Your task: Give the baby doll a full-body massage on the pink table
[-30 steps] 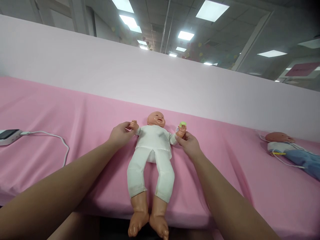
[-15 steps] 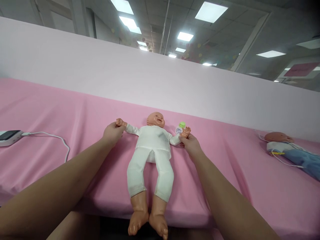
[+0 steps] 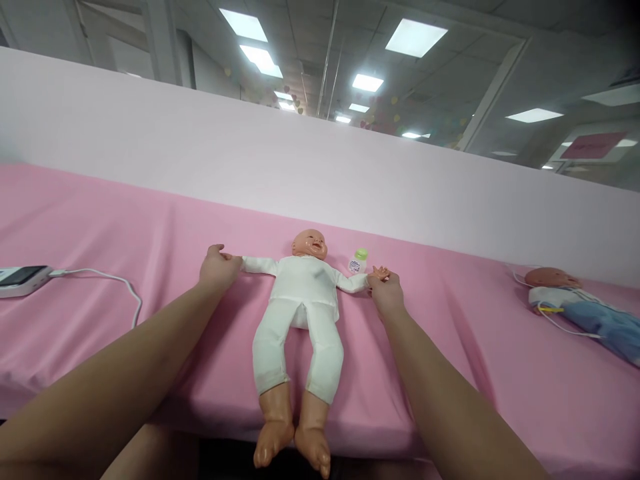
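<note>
A baby doll (image 3: 306, 283) in a white top and trousers lies on its back, its bare feet reaching over the near edge of the pink-covered surface (image 3: 190, 373). Its arms are stretched out to both sides. My left hand (image 3: 219, 268) is closed round the doll's hand on the left, which it hides. On the other side my right hand (image 3: 387, 292) grips the doll's other hand at the wrist, with the small fingers showing above mine. Just beyond that arm lies a small bottle (image 3: 358, 261) with a green cap and a printed label.
At the left sits a white device (image 3: 24, 280) with a dark screen and a white cable (image 3: 113, 273). Far right lies a second doll (image 3: 575, 300) in blue and white, with thin tubing on it. A white wall (image 3: 280, 167) runs along the back, below glass.
Both doll arms are pulled further out to the sides. My left hand has moved slightly left and now covers the doll's hand; my right has shifted a little right. The view has tilted slightly up.
</note>
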Demonstrator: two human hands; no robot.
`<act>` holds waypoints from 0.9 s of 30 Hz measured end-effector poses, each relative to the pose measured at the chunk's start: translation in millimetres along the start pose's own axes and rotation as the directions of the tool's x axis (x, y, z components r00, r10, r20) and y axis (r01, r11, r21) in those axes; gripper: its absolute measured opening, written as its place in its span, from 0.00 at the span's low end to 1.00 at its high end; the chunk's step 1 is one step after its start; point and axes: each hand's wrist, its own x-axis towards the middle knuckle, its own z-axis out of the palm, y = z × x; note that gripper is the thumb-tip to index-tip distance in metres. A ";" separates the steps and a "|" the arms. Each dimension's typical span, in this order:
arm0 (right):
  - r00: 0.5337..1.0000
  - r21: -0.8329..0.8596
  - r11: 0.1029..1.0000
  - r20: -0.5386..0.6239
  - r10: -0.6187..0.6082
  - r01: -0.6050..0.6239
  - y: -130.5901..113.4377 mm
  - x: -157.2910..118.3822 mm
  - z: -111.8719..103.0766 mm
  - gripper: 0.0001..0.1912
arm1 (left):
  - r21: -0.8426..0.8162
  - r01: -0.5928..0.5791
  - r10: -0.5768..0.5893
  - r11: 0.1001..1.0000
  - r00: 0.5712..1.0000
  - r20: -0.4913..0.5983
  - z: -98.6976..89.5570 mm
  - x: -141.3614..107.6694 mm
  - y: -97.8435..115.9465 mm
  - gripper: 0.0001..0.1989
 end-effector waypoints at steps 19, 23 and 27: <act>0.991 -0.109 0.990 -0.105 0.080 -0.091 3.0 3.5 -11.7 0.41 | 0.317 -0.067 0.046 0.946 0.996 0.073 -2.9 4.1 0.2 0.23; 0.992 -0.034 0.996 -0.097 0.081 -0.085 5.9 5.1 -10.1 0.38 | 0.325 -0.054 0.032 0.944 0.997 0.072 -4.4 5.3 0.2 0.23; 0.993 0.084 0.992 -0.065 0.102 -0.097 7.5 7.0 -4.8 0.38 | 0.347 -0.063 0.036 0.936 0.996 0.083 -5.5 6.3 -2.6 0.22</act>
